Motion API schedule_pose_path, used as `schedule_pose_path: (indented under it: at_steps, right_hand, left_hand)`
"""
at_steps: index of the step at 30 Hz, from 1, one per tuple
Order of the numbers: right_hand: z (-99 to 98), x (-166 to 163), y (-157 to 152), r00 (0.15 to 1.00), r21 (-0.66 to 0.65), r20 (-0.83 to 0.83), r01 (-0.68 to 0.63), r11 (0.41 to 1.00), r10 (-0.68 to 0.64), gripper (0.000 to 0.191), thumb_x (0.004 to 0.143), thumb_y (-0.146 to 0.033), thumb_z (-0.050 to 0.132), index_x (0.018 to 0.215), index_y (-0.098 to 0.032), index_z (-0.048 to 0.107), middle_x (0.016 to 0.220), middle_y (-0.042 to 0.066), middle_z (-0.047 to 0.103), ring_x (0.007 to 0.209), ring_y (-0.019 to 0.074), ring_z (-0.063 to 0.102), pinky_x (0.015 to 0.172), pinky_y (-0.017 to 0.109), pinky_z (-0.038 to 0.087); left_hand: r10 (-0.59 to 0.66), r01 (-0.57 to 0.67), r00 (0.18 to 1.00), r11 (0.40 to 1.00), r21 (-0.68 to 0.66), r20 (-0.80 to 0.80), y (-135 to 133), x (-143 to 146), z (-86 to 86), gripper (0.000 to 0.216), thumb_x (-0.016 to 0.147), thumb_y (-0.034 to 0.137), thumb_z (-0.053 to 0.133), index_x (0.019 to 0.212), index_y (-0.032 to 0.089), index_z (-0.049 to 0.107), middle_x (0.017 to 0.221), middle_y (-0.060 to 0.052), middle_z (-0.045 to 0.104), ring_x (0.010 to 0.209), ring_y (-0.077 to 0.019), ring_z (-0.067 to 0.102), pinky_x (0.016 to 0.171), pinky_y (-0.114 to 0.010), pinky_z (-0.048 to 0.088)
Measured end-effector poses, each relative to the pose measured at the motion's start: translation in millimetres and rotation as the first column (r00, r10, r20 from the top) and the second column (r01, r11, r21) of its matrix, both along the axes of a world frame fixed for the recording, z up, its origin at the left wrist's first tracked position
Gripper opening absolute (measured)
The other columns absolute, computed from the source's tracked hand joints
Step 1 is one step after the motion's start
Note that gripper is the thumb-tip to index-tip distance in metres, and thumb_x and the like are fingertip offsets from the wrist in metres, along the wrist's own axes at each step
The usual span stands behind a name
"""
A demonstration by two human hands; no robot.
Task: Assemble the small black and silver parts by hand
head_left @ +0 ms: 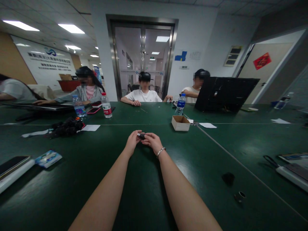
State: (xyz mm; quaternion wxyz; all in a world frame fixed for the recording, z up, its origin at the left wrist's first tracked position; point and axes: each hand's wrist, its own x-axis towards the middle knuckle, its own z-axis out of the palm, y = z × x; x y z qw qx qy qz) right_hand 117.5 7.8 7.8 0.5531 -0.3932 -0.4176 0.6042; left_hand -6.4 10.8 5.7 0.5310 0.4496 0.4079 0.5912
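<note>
The left hand (132, 141) and the right hand (153, 141) are meeting just above the dark green desk (96, 179), to the near left of the small cardboard box (180, 123), and together they are pinching a small dark cylindrical part (141, 136). The part is lying with its long axis roughly crosswise, running from one hand to the other. Its left end is glinting like metal and the rest is looking matte black. The left fingers (136, 133) are curling shut round that end while the right fingers (147, 139) are closing on the other, with neither hand clearly nearer. A thin silvery bracelet (160, 151) is circling the right wrist. Well to the near right of the box, a black round cap (228, 178) and a short metal-rimmed ring (240, 195) are lying apart on the smooth, faintly glossy desk.
</note>
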Motion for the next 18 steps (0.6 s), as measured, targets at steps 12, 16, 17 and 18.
schedule_pose_path:
  at_steps: [12, 16, 17, 18]
  right_hand:
    - [18.5, 18.1, -127.5, 0.686, 0.298, 0.724, -0.398, 0.868, 0.067, 0.034, 0.072, -0.018, 0.061, 0.105, -0.022, 0.055, 0.098, 0.004, 0.06, 0.088, 0.014, 0.058, 0.08, 0.03, 0.049]
    - [49.2, 109.4, -192.1, 0.285, 0.375, 0.922, -0.5, 0.781, -0.26, 0.034, 0.08, -0.019, 0.052, 0.112, -0.028, 0.056, 0.11, 0.005, 0.059, 0.106, 0.0199, 0.052, 0.089, 0.037, 0.045]
    - [52.5, 136.5, -203.4, 0.189, 0.424, 0.905, -0.466, 0.777, -0.381, 0.031, 0.081, -0.022, 0.05, 0.111, -0.029, 0.057, 0.111, 0.006, 0.059, 0.109, 0.022, 0.05, 0.09, 0.04, 0.044]
    - [53.2, 163.6, -212.6, 0.104, 0.501, 0.857, -0.399, 0.768, -0.505, 0.031, 0.081, -0.026, 0.051, 0.111, -0.03, 0.057, 0.11, 0.006, 0.06, 0.11, 0.0243, 0.05, 0.091, 0.042, 0.043]
  left_hand:
    - [0.225, -0.219, 0.64, 0.97, 0.107, -0.734, -64.5, -98.1, 11.9, 0.042, 0.082, 0.051, 0.029, 0.086, 0.021, 0.058, 0.062, 0.001, 0.051, 0.05, -0.0139, 0.05, 0.045, -0.025, 0.037]
    - [0.225, -0.246, 0.346, 0.959, 0.144, -0.911, -117.2, -182.1, 20.7, 0.037, 0.079, 0.049, 0.035, 0.104, 0.026, 0.051, 0.072, 0.001, 0.059, 0.065, -0.018, 0.057, 0.058, -0.028, 0.043]
    - [0.241, -0.262, 0.282, 0.95, 0.167, -0.929, -131.3, -201.4, 20.0, 0.034, 0.078, 0.049, 0.037, 0.102, 0.028, 0.05, 0.079, 0.001, 0.061, 0.072, -0.0187, 0.059, 0.064, -0.029, 0.045]
    - [0.248, -0.273, 0.227, 0.945, 0.183, -0.942, -144.9, -219.8, 18.1, 0.03, 0.078, 0.048, 0.038, 0.099, 0.03, 0.049, 0.087, 0.002, 0.062, 0.081, -0.019, 0.059, 0.071, -0.03, 0.046]
